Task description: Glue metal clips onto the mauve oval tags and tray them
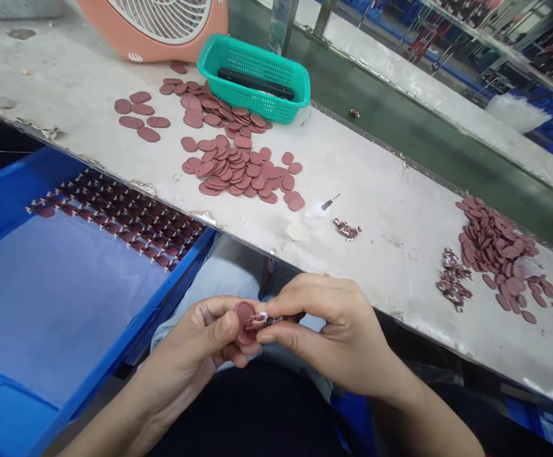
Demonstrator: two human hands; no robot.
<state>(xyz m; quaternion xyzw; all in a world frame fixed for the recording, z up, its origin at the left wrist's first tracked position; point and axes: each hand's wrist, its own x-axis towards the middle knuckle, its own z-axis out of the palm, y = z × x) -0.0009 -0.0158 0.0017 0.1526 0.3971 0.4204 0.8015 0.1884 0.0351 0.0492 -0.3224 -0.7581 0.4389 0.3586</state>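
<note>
Left hand [200, 346] pinches a small stack of reddish oval discs [245, 320] in front of the lap, below the bench edge; right hand [326, 330] grips a small metal-looking piece [263, 317] right against the stack, fingertips touching it. On the white bench [376, 209] beyond: loose disc piles [241, 171], another pile [495, 251] right, teal basket [255, 79]. Blue tray [67, 298] of finished rows left.

No lettering is legible; the fan's [162, 28] small white mark is unreadable.
</note>
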